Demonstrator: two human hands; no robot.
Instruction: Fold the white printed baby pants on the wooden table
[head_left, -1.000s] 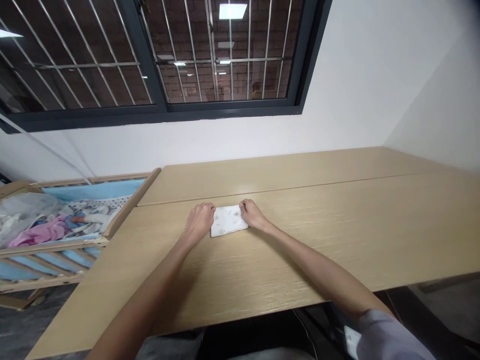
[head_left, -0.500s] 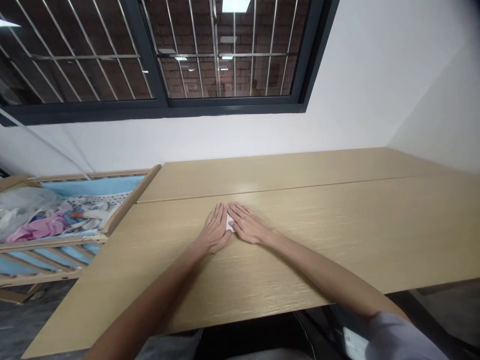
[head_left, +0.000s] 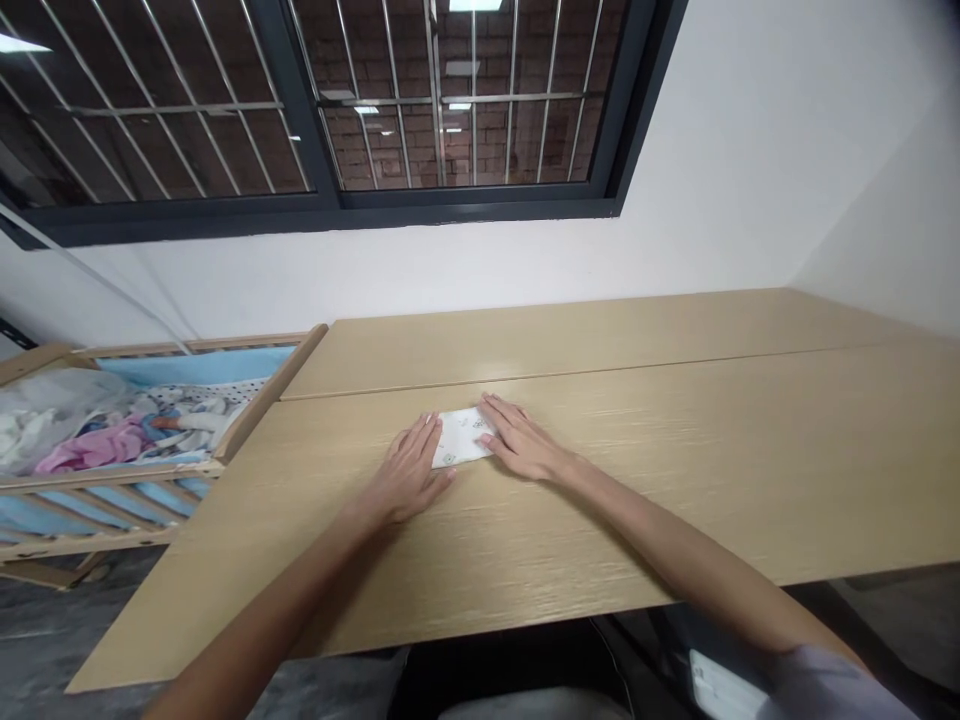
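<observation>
Fingers (head_left: 420, 440) stretched out flat and close together on both hands, gripping nothing. Left hand (head_left: 409, 475) pressed palm-down just below centre of the frame, fingertips touching the left edge of a small folded white cloth (head_left: 462, 437). Right hand (head_left: 523, 447) flat likewise, covering the cloth's right edge. Cloth lying at centre frame on the wooden table (head_left: 675, 480). At far left, beside the table, a wooden crib (head_left: 225, 440) heaped with clothes. Beyond, along the top, a barred window (head_left: 322, 100).
</observation>
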